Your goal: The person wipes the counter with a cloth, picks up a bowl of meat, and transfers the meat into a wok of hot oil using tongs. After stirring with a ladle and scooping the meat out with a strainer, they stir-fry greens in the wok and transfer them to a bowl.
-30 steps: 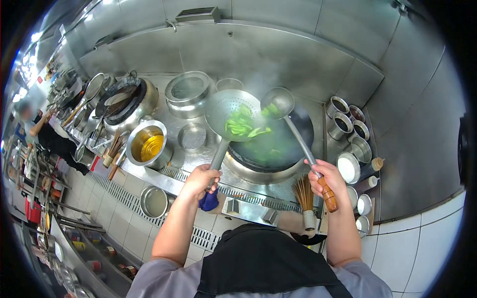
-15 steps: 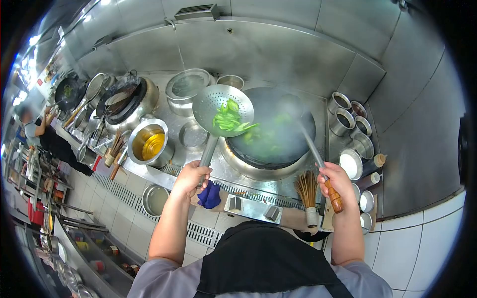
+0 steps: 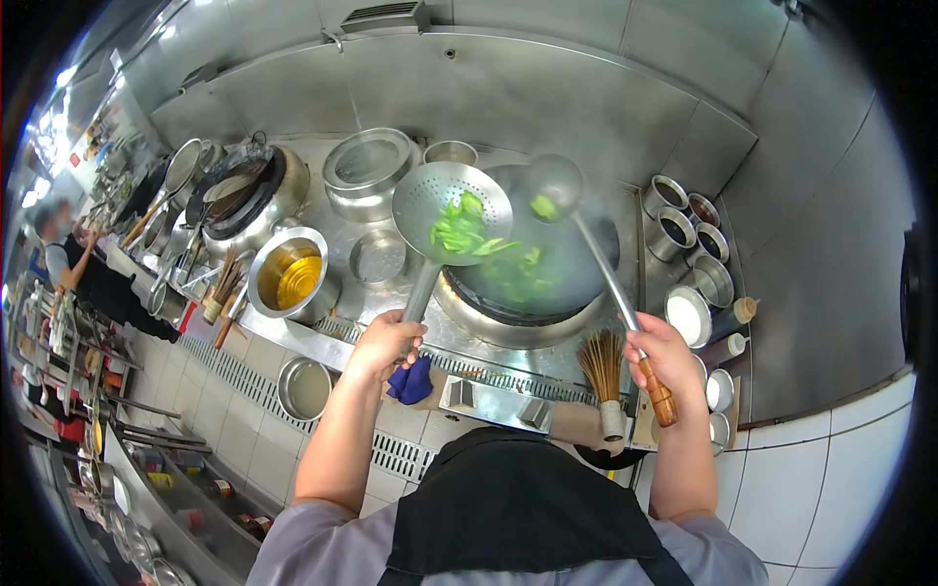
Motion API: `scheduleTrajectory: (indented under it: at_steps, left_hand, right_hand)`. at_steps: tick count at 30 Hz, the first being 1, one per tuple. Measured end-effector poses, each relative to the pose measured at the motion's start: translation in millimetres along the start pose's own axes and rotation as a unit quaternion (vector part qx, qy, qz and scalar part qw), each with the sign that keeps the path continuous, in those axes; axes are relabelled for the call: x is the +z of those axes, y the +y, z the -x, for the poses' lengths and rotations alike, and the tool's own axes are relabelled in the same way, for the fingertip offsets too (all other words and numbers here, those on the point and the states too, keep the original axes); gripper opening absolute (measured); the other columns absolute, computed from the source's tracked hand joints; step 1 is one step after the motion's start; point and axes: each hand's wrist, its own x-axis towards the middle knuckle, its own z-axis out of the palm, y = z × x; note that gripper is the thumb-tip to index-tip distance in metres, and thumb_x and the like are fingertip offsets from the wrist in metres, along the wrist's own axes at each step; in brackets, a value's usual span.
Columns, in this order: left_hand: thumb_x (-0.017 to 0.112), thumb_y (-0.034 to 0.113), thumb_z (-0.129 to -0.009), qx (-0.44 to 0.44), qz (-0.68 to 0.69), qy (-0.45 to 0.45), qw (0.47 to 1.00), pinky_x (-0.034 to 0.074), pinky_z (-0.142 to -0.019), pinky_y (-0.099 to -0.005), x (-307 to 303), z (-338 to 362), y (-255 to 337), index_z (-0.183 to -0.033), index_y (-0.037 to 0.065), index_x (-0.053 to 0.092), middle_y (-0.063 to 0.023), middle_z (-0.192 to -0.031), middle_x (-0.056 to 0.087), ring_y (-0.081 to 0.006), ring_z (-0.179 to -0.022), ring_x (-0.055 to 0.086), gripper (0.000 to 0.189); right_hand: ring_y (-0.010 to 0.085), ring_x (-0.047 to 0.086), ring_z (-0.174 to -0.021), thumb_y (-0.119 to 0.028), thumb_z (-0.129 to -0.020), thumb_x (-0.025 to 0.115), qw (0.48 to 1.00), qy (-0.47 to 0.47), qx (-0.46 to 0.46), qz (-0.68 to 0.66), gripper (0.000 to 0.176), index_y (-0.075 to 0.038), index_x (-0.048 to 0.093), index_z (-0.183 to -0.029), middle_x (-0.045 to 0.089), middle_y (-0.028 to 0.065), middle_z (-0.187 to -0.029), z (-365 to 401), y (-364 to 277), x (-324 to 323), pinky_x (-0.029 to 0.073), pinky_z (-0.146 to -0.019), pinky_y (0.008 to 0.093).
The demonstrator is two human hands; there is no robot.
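My left hand [image 3: 388, 344] is closed round the handle of a perforated strainer [image 3: 415, 200], which hangs over the left side of the wok. Cut green vegetables [image 3: 467, 227] lie in the strainer, some at its right rim. In my right hand [image 3: 666, 359] is the wooden handle of a ladle [image 3: 555, 181]; its bowl, with a piece of green in it, is above the back of the wok. Steam rises from the black wok [image 3: 586, 264], and more green pieces [image 3: 528, 278] show blurred inside it.
Left of the wok stands a pot of yellow oil [image 3: 258, 288] beside a lidded pot [image 3: 337, 200]. A bamboo brush [image 3: 604, 376] lies at the front right, near a blue cloth [image 3: 410, 381]. Seasoning containers [image 3: 674, 234] line the right side. Another person [image 3: 98, 278] stands far left.
The strainer has shifted slightly right. The ladle's bowl has risen out of the steam toward the back and now shows a green piece. The other person has moved a little.
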Motion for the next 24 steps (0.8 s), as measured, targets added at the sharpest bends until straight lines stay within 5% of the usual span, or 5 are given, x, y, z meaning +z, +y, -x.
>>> scheduleTrajectory:
  at_steps: [3, 14, 18, 20, 24]
  left_hand:
    - [0.06, 0.006, -0.079, -0.003, 0.023, -0.008, 1.0, 0.033, -0.035, -0.0236, 7.7, -4.0, -0.5, -0.094, -0.003, 0.052, -0.004, -0.064, 0.051, -0.0112, -0.041, 0.045, 0.019]
    - [0.057, 0.008, -0.08, 0.013, 0.067, -0.006, 0.998, 0.033, -0.035, -0.0233, -15.4, 23.3, 7.9, -0.105, -0.004, 0.052, -0.0038, -0.063, 0.05, -0.0105, -0.041, 0.044, 0.028]
    - [0.06, 0.007, -0.079, 0.022, 0.055, 0.046, 0.997, 0.033, -0.038, -0.0243, -28.1, 35.0, 12.7, -0.098, -0.002, 0.053, -0.0033, -0.063, 0.051, -0.0118, -0.042, 0.044, 0.022]
    - [0.059, 0.008, -0.079, 0.033, 0.051, 0.07, 0.996, 0.033, -0.037, -0.0241, -34.5, 37.7, 11.4, -0.095, -0.001, 0.053, -0.003, -0.063, 0.051, -0.0117, -0.042, 0.044, 0.019]
    - [0.058, 0.009, -0.08, 0.039, 0.038, 0.09, 0.994, 0.033, -0.037, -0.0234, -42.0, 40.8, 9.2, -0.089, 0.002, 0.053, -0.0025, -0.063, 0.051, -0.0108, -0.042, 0.045, 0.012]
  right_hand:
    - [0.0107, 0.044, -0.037, -0.008, -0.089, 0.05, 0.993, 0.004, -0.066, 0.101, 0.01, -0.002, 0.052, -0.096, 0.049, 0.0007, -0.062, -14.5, -0.7, 16.0, 0.036, -0.035, 0.0245]
    - [0.0163, 0.047, -0.038, -0.011, -0.085, 0.053, 0.972, 0.048, -0.049, 0.225, 0.011, 0.0, 0.051, -0.085, 0.05, 0.0046, -0.061, -150.5, 23.6, -2.0, 0.04, -0.037, 0.0309]
    - [0.0126, 0.044, -0.042, -0.011, -0.088, 0.052, 0.99, 0.018, 0.03, 0.14, 0.016, 0.0, 0.05, -0.099, 0.048, 0.0029, -0.062, -145.8, 33.9, 12.7, 0.035, -0.038, 0.0273]
    - [0.0113, 0.042, -0.042, -0.011, -0.089, 0.051, 0.992, -0.069, 0.083, -0.071, 0.021, 0.0, 0.049, -0.106, 0.048, 0.003, -0.064, -145.1, 35.9, 9.6, 0.032, -0.038, 0.026]
    - [0.0128, 0.045, -0.043, -0.012, -0.088, 0.053, 0.982, -0.106, 0.098, -0.12, 0.018, -0.002, 0.047, -0.103, 0.049, 0.0028, -0.063, -145.8, 37.0, 11.4, 0.035, -0.038, 0.0282]
